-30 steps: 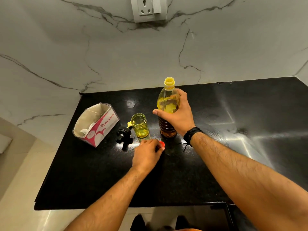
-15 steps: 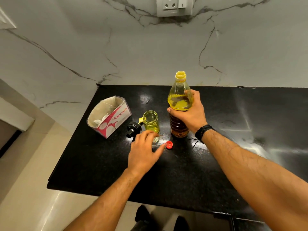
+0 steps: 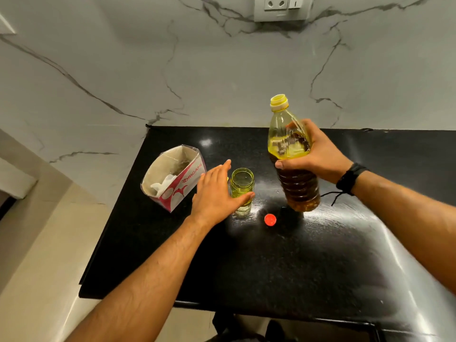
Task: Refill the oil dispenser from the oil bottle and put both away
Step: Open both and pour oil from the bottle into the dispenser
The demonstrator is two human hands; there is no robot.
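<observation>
- The bench (image 3: 271, 267) was a black polished slab with a glossy, mirror-like top, set against a white marble wall (image 3: 123, 82) with grey veins. On such a smooth top I think any spilled oil would spread fast and make things slide.
- The oil bottle (image 3: 292, 154) was clear ribbed plastic with an open yellow neck. It was lifted a little above the bench, almost upright, just right of the dispenser, with dark oil in its lower part. The right hand (image 3: 318, 154) gripped its middle, fingers and thumb curled round it. The soft plastic could give under the grip, and a quick tilt might send out a gush that misses the small mouth.
- A cardboard tissue box (image 3: 172, 178), pink and white and wrapped in clear film, stood open at the left.
- The left hand (image 3: 217, 193) was spread, fingers straight; its thumb lay against the side of the dispenser. It did not yet close round it, so a knock from the bottle could tip the jar, in my judgement.
- The oil dispenser (image 3: 242, 188) was a small round glass jar, yellowish and open, standing on the bench with little oil at the bottom.
- A small red cap (image 3: 270, 219) lay flat near the bottle's base; it could be pushed off and lost.
</observation>
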